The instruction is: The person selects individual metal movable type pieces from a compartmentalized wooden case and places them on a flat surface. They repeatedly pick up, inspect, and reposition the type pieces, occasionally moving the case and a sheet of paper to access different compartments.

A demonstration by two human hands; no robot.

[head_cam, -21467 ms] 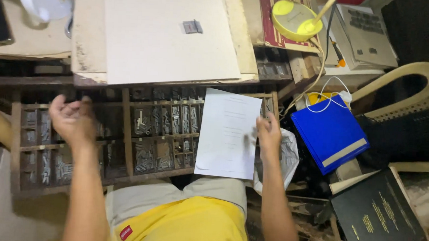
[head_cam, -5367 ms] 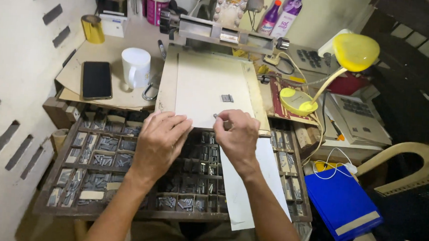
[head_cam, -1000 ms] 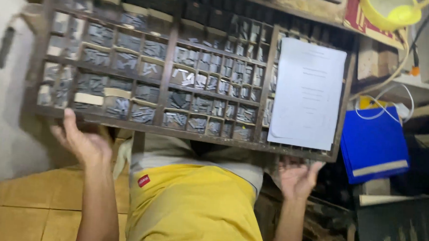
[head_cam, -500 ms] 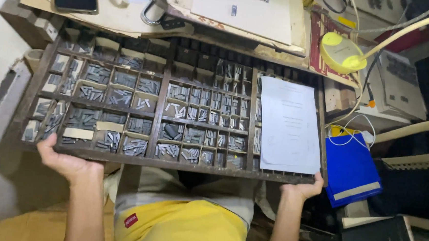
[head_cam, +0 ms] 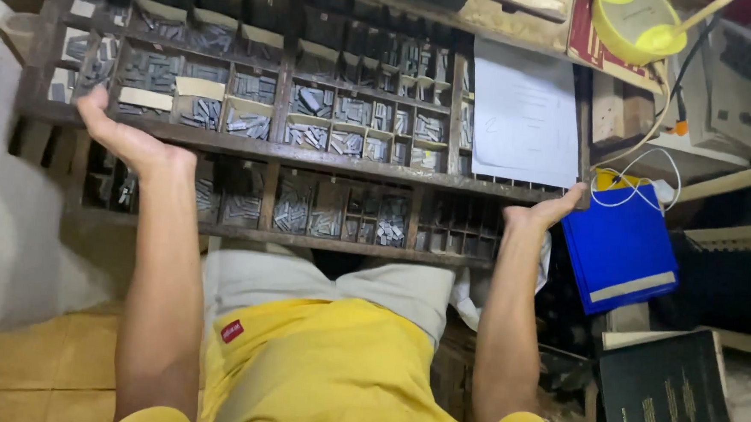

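While gripped, type tray [head_cam: 310, 152] spans both hands (left [head_cam: 127, 138], right [head_cam: 547, 213]), apart.

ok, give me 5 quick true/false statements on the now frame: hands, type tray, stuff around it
1. Both hands grip the front rail of the upper tray. True: left hand, right hand.
2. A white sheet lies on the tray's right end. True.
3. The tray's compartments are all empty. False: many hold small grey metal pieces.
4. The blue folder lies on the tray. False: it sits off to the right, beside it.
5. A second tray shows below the upper one. True.
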